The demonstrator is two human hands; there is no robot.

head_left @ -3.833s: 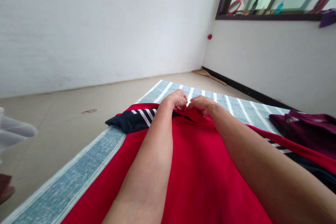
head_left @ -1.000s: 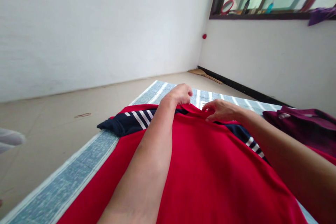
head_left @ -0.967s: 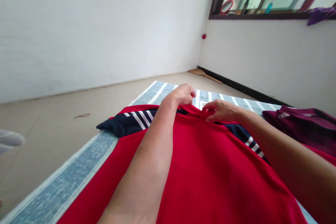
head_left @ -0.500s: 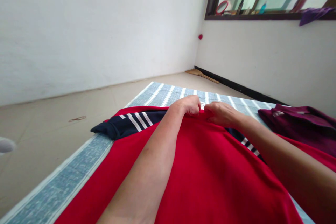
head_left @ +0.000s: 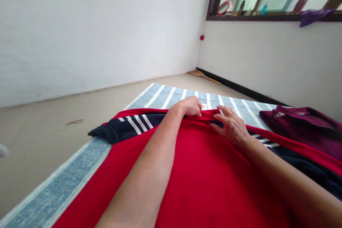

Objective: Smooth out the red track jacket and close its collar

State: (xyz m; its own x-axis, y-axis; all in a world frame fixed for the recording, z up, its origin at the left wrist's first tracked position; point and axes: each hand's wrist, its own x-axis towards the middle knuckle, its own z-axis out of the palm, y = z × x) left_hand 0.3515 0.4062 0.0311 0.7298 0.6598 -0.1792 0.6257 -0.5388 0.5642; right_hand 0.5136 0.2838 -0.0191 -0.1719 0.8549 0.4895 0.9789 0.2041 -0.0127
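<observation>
A red garment (head_left: 211, 174) with navy parts (head_left: 107, 130) and white stripes is spread in front of me. My left hand (head_left: 190, 107) is closed on its far red edge, near a small white tag (head_left: 204, 107). Just right of it my right hand (head_left: 232, 124) is open, fingers apart, with the tips at the same folded edge and navy cloth showing beneath them. Both forearms lie across the garment and hide parts of it.
The garment lies on a blue-grey, white-striped sheet (head_left: 72, 174). A folded maroon garment (head_left: 304, 124) rests at the right. Beyond are the tiled floor (head_left: 128, 94), a broom (head_left: 203, 74) in the corner, and a window ledge (head_left: 267, 17) holding a round mirror (head_left: 223, 8).
My right hand has loosened from the red edge and spread its fingers, shifting slightly right. More navy striped cloth shows at the right. My left hand keeps its hold.
</observation>
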